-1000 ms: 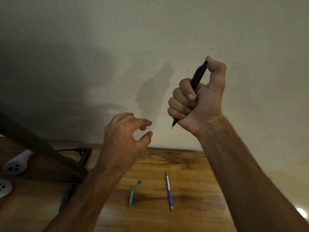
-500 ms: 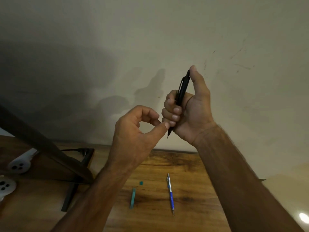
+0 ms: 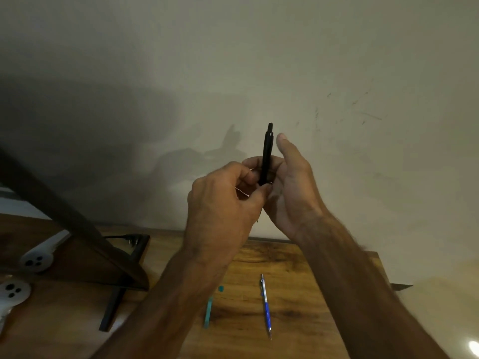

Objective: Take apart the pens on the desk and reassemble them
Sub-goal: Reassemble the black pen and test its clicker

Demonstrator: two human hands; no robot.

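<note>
The left hand pinches the bottom of the black pen, held up over the surface. The right hand wraps its middle. It looks light, stiff and smooth, so grip both ends to twist.

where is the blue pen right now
In the head view, the blue pen lies on the wooden desk at lower centre of the frame, just right of the teal pen piece and apart from it.
</note>
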